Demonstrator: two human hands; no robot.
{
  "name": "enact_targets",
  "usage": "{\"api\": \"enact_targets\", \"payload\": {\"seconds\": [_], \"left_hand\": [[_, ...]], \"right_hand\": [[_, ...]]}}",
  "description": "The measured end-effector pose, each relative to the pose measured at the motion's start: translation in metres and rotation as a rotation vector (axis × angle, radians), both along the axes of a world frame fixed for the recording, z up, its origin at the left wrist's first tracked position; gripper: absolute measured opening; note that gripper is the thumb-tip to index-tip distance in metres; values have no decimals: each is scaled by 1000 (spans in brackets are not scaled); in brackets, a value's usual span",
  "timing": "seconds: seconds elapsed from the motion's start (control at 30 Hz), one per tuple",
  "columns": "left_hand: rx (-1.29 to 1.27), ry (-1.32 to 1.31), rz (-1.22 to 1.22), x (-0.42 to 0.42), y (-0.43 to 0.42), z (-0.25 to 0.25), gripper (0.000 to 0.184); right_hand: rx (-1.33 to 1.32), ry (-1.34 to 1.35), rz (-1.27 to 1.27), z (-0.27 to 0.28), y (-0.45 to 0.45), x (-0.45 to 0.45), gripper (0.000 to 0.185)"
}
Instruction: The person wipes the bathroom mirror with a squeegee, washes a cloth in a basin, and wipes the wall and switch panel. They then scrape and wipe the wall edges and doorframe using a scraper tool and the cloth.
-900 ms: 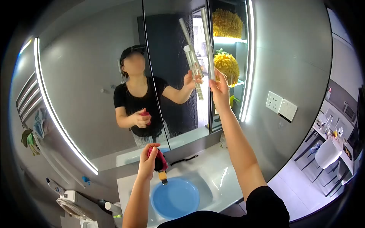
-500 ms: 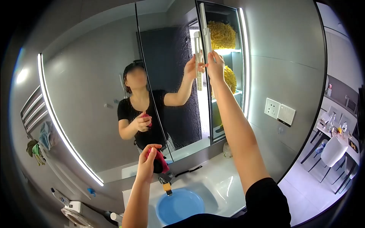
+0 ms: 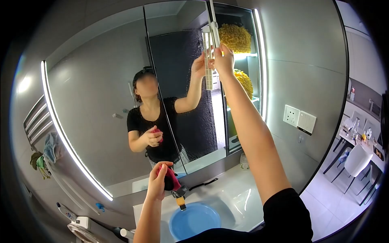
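My right hand is raised at the right edge of the mirror, its fingers closed round the handle of a pale squeegee-like tool. The tool stands nearly upright close to the glass, and its top runs out of view. Low in front of the mirror, my left hand grips a crumpled red and black cloth above the faucet. Water drops and wet streaks cover the right part of the mirror, which also reflects me, the tool and the cloth.
A blue basin sits in the white sink. Lit shelves at the right hold yellow fluffy items. Sockets are on the right wall, a towel rack on the left. A dining table shows through the doorway.
My right hand has risen and shifted slightly left with the tool, nearer the mirror's edge. My left hand still holds the cloth; the view has tilted up.
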State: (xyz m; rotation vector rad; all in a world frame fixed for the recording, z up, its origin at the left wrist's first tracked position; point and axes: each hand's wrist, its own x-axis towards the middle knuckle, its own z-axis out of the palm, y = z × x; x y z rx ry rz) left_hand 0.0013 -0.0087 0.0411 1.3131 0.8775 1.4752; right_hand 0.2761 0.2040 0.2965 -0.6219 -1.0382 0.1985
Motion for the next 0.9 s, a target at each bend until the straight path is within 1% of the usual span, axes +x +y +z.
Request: {"api": "enact_targets", "payload": {"seconds": [0.03, 0.1, 0.17, 0.2, 0.27, 0.3, 0.33, 0.4, 0.47, 0.5, 0.53, 0.6, 0.63, 0.7, 0.8, 0.9], "left_hand": [[-1, -2, -1, -1, 0, -2, 27], [-12, -5, 4, -2, -2, -2, 27], [-17, -8, 7, -3, -3, -3, 27], [-21, -11, 19, -4, -2, -4, 27], [-20, -18, 30, -5, 0, -5, 27], [-24, -28, 31, -6, 1, -7, 27], [-29, -37, 31, -7, 2, -8, 27], [-33, -40, 26, -7, 4, -10, 27], [-42, -41, 18, -8, 4, -11, 27], [-48, -42, 11, -7, 5, -11, 27], [-55, -44, 5, -6, 5, -12, 27], [-60, -36, 7, -7, 5, -12, 27], [-62, -30, 12, -8, 6, -12, 27], [-62, -34, 17, -11, 7, -12, 27], [-66, -47, 31, -17, 8, -16, 27], [-77, -66, 35, -19, 10, -19, 26]], "right_hand": [[12, -44, -99, 1, 9, -3, 35], [-1, -56, -133, -5, 12, -6, 36], [-44, -114, -235, -7, 3, -8, 36], [-43, -116, -235, -9, 3, -9, 36], [10, -200, -429, -13, 5, -12, 36], [22, -213, -443, -14, 4, -13, 36], [25, -215, -442, -15, 3, -15, 36], [22, -226, -363, -21, -3, -18, 36], [83, -331, -385, -33, -12, -25, 34], [59, -390, -385, -39, -21, -31, 35], [122, -406, -323, -44, -20, -32, 37], [168, -390, -474, -42, -4, -28, 36], [167, -230, -334, -32, 6, -24, 34], [115, -87, -230, -14, 17, -12, 33], [29, -120, -220, 7, 12, -9, 33], [7, -152, -250, 10, 4, -13, 34]]}}
